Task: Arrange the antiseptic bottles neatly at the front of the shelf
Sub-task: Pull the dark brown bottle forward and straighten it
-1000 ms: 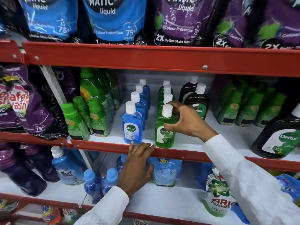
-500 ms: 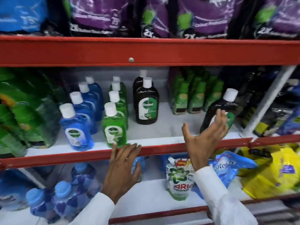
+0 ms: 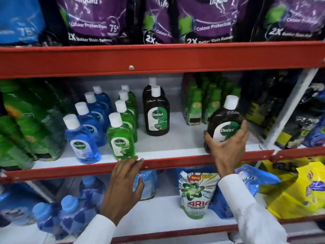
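Large brown Dettol bottle (image 3: 224, 123) standing upright at shelf front, right side. Right hand (image 3: 226, 147) wrapping its lower body, fingers clasping label. Left hand (image 3: 123, 184) resting spread on red shelf edge (image 3: 175, 162), below green Dettol bottle (image 3: 121, 138).

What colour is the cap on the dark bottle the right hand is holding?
White. The cap tops the dark brown bottle under the right hand, clearest in the head view.
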A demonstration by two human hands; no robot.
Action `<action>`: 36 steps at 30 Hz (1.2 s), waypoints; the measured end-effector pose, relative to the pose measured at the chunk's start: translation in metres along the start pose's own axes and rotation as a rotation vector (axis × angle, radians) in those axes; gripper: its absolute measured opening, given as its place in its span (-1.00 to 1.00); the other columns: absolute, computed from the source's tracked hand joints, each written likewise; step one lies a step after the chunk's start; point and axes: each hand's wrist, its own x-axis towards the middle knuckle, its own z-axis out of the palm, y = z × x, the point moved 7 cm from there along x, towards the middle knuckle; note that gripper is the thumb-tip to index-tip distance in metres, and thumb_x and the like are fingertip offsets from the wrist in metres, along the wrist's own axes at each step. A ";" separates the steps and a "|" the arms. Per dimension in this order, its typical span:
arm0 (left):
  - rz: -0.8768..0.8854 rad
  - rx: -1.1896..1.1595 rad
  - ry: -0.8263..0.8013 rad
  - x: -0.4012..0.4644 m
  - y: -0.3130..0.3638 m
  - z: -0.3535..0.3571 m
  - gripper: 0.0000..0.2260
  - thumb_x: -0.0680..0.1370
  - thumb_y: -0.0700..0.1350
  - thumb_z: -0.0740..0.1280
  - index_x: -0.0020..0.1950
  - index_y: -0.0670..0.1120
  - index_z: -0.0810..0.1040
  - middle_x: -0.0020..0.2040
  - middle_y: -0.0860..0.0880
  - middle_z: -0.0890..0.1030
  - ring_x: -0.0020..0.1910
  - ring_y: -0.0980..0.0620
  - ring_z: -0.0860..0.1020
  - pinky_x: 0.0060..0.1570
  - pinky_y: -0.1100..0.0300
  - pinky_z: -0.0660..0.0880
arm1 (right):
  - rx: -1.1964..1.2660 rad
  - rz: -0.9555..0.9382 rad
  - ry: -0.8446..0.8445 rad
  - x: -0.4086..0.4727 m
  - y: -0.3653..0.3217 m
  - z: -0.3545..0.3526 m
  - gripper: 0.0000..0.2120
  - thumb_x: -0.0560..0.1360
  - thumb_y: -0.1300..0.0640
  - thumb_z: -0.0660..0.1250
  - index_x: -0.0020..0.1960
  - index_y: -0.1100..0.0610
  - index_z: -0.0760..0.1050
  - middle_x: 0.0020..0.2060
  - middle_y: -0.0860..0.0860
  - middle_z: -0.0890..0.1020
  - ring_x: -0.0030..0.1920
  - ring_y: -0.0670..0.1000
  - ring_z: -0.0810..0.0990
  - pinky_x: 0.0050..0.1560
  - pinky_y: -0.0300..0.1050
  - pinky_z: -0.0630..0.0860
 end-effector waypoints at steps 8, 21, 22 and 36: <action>-0.017 0.027 -0.010 -0.005 -0.010 -0.004 -0.52 0.49 -0.05 0.35 0.41 -0.04 0.42 0.37 -0.02 0.48 0.39 -0.04 0.38 0.47 -0.01 0.27 | 0.037 -0.111 -0.215 -0.077 -0.084 0.055 0.14 0.15 -0.31 0.60 0.51 0.18 0.19 0.38 0.17 0.47 0.28 0.22 0.56 0.16 0.12 0.58; 0.000 -0.037 0.036 -0.003 -0.002 -0.014 -0.54 0.46 -0.10 0.39 0.36 -0.08 0.48 0.32 -0.05 0.55 0.35 -0.02 0.44 0.46 0.05 0.26 | 0.041 -0.131 -0.288 -0.106 -0.101 0.081 0.15 0.12 -0.40 0.58 0.48 0.12 0.19 0.37 0.09 0.42 0.33 0.19 0.52 0.13 0.14 0.60; -0.025 -0.085 0.050 -0.002 0.000 -0.015 -0.55 0.47 -0.10 0.39 0.36 -0.09 0.49 0.32 -0.04 0.56 0.35 -0.01 0.45 0.47 0.12 0.26 | 0.056 -0.140 -0.322 -0.106 -0.097 0.081 0.17 0.12 -0.41 0.57 0.50 0.11 0.16 0.39 0.09 0.40 0.36 0.17 0.50 0.18 0.12 0.58; -0.282 -0.391 0.131 0.066 0.016 -0.006 -0.60 0.52 -0.12 0.42 0.34 -0.10 0.48 0.09 -0.08 0.72 0.05 -0.03 0.67 0.05 0.35 0.44 | 0.212 -0.191 -0.884 -0.064 -0.042 0.099 -0.57 0.42 0.14 0.57 0.26 0.08 0.59 0.04 -0.09 0.73 0.07 -0.19 0.67 0.12 -0.24 0.59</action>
